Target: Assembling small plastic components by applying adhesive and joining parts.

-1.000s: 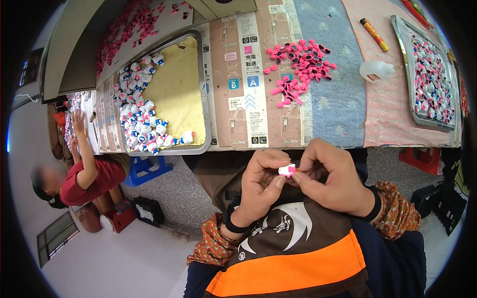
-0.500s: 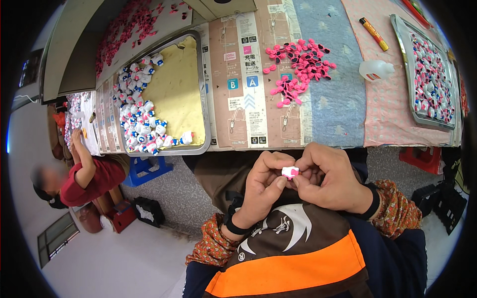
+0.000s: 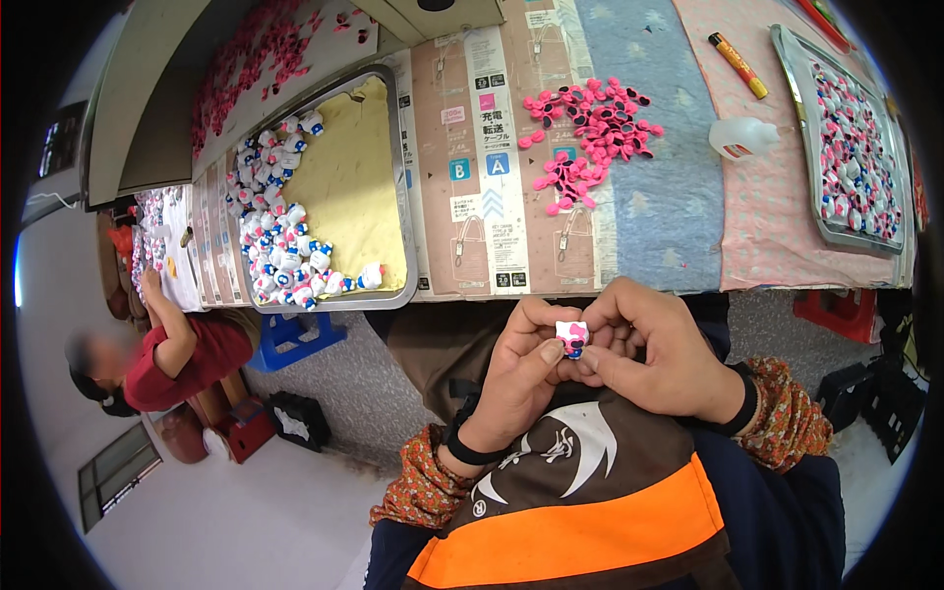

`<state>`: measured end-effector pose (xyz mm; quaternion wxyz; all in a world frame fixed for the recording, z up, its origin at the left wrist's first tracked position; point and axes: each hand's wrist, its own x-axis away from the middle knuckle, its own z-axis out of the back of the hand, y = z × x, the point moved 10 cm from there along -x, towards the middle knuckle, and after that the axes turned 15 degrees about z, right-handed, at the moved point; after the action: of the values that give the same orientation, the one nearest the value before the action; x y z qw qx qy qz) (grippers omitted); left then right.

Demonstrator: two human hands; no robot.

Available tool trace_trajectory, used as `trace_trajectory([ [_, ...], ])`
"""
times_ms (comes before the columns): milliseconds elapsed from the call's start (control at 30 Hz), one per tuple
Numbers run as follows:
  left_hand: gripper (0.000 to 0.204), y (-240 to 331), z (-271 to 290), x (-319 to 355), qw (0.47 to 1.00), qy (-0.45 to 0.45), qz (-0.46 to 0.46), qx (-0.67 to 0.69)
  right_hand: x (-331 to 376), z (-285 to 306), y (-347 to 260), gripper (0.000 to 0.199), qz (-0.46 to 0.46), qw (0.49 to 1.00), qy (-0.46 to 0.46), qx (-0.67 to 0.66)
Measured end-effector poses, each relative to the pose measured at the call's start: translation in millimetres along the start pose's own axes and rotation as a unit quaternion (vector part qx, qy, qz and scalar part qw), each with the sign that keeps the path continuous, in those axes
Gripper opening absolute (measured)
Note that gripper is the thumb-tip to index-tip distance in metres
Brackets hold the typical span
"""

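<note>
A small toy figurine (image 3: 570, 332) with a white head, a pink piece on it and a blue lower part is held between my two hands, just off the table's front edge. My left hand (image 3: 513, 366) pinches its left side between thumb and fingers. My right hand (image 3: 671, 362) grips the other side, thumb near its lower end, with the remaining fingers curled behind. Beyond my hands, a heap of small pink pieces (image 3: 600, 123) with dark insides lies on the table. To the left, several white and blue figurines (image 3: 285, 251) fill one side of a metal tray (image 3: 404, 211) lined with yellow.
At right stand a white bottle (image 3: 744, 139), a yellow-orange tube (image 3: 738, 66) and another tray (image 3: 821, 197) full of figurines. More pink pieces (image 3: 265, 59) lie far left. A person in a red top (image 3: 202, 356) works at left. Blue (image 3: 295, 339) and red stools (image 3: 841, 313) stand below.
The figurine has been turned between my fingers; its white head now points up and the blue lower part shows. My hands stay in nearly the same place.
</note>
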<state>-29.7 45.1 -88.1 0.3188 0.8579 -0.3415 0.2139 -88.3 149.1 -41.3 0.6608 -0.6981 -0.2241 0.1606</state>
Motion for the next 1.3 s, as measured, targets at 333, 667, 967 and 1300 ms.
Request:
trace_trajectory([
  [333, 0.026, 8, 0, 5, 0.993, 0.010, -0.087, -0.080, 1, -3, 8, 0.015, -0.044, 0.998, -0.001, -0.035],
  [667, 0.023, 10, -6, 4, 0.988, -0.030, -0.105, -0.107, 4, -3, 12, 0.017, -0.064, 0.995, 0.003, -0.078],
  [967, 0.022, 13, -10, 4, 0.988, -0.042, -0.107, -0.106, 5, -4, 19, 0.018, -0.068, 0.992, 0.010, -0.109],
  [1300, 0.023, 13, -16, 1, 0.989, -0.040, -0.085, -0.110, 9, 2, 15, 0.015, -0.052, 0.995, -0.020, -0.088],
])
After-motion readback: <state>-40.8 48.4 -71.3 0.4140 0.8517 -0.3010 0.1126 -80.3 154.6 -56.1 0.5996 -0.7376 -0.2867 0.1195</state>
